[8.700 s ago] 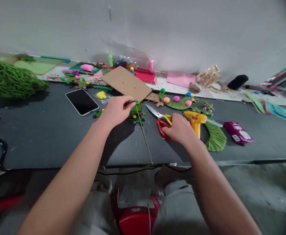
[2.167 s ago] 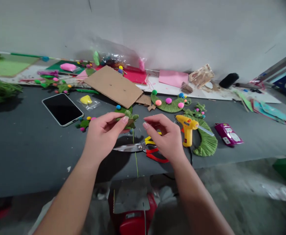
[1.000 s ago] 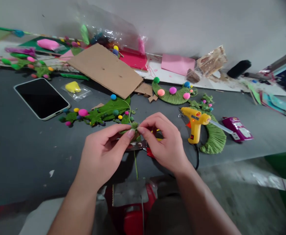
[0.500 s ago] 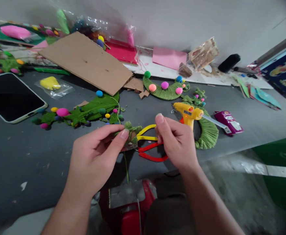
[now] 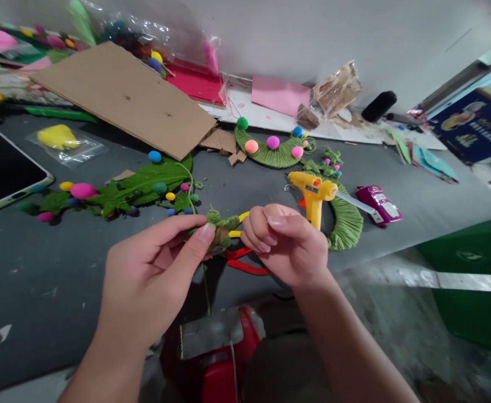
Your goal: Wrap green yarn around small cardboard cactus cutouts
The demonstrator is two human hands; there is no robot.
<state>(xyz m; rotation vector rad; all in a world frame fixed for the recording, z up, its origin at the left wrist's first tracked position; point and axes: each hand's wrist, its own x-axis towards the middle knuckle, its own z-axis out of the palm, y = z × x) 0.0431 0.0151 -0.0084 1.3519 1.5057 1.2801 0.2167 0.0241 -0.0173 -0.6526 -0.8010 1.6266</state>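
My left hand [image 5: 153,268] pinches a small piece wrapped in green yarn [image 5: 220,226] between thumb and fingers. Some brown backing shows on it, and a green strand hangs below. Close to its right side, my right hand [image 5: 287,240] is closed with fingertips curled in; whatever is between them cannot be made out. Behind both hands lie yellow handles [image 5: 234,234] and red handles [image 5: 247,266], partly covered, their tool ends hidden. A yellow glue gun [image 5: 312,187] with a clear glue stick stands just past my right hand, beside a green yarn-wrapped ring [image 5: 350,224].
A green yarn crescent with pompoms [image 5: 276,154] lies further back, near a cardboard sheet [image 5: 123,101]. Leafy green decorations [image 5: 131,190] with coloured balls, a bagged yellow lump [image 5: 58,137] and a phone [image 5: 5,162] are left. A purple gadget [image 5: 379,204] sits right.
The view has shifted, so the table's things appear further left. My right hand has turned and come nearer to the yarn piece, its fingers more curled. My left hand keeps its hold.
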